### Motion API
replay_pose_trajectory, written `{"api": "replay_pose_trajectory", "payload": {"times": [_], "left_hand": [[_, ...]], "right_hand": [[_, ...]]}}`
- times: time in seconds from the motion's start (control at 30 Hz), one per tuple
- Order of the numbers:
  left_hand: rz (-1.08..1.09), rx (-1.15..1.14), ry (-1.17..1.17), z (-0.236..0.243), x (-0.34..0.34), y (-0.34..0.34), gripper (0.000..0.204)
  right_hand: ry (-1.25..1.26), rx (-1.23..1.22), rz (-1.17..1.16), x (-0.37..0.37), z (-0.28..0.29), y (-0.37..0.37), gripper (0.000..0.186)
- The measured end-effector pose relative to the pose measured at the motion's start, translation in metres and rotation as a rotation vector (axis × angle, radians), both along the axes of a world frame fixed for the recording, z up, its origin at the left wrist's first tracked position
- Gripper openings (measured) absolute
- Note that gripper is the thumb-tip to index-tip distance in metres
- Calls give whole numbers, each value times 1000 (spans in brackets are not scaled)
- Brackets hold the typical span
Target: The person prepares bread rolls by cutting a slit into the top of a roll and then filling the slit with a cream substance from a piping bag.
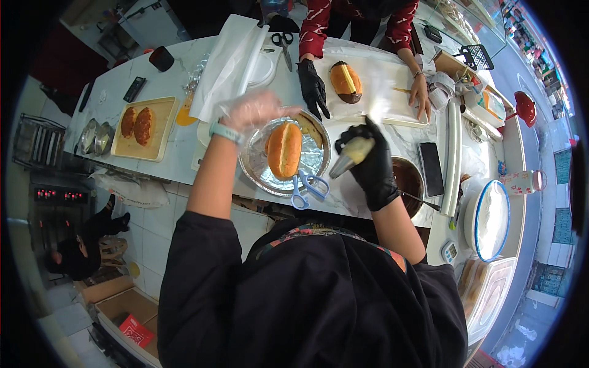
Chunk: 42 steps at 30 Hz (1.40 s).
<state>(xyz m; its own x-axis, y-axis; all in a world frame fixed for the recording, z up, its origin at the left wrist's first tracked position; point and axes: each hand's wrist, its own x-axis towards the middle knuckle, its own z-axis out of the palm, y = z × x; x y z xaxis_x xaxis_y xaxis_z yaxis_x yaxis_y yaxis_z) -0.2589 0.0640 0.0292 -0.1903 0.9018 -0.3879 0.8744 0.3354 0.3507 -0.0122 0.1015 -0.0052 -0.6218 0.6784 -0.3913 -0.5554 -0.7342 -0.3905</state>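
Observation:
My right hand (371, 162), in a black glove, grips a piping bag (359, 149) with pale yellow filling and a metal tip pointing down to the left. A split bun (284, 150) with a light filling along its cut lies in a round foil-lined pan (261, 172) before me. Blue-handled scissors (310, 187) rest over the pan's near rim. My left hand (257, 110), in a clear glove, is above the pan's far left rim; motion blur hides how its fingers are set.
Across the table, a co-worker in red sleeves has a tray (374, 70) with a chocolate-dipped bun (346, 81). At left is a tray (165, 116) with two browned breads. A chocolate bowl (408, 181), phone (431, 168) and white tub (492, 221) stand to my right.

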Motion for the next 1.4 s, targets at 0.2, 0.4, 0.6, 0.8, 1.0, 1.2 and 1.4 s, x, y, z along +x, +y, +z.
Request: {"api": "replay_pose_trajectory", "payload": {"times": [0.2, 0.4, 0.6, 0.8, 1.0, 1.2, 1.4], "left_hand": [[63, -79, 79, -59, 21, -31, 70], [488, 251, -451, -93, 25, -56, 57], [667, 551, -1305, -81, 36, -85, 49], [710, 662, -2035, -47, 87, -79, 52], [515, 650, -2540, -34, 116, -70, 56], [353, 661, -2349, -27, 124, -73, 69], [450, 634, -2391, -23, 128, -78, 70]], "right_hand": [[411, -19, -38, 22, 2, 22, 27], [348, -178, -242, 20, 32, 20, 27], [507, -118, -170, 27, 21, 28, 18], [717, -293, -73, -9, 30, 5, 41], [449, -115, -101, -32, 26, -12, 43], [351, 498, -181, -40, 75, -12, 50], [73, 751, -297, -59, 76, -24, 50]]}}
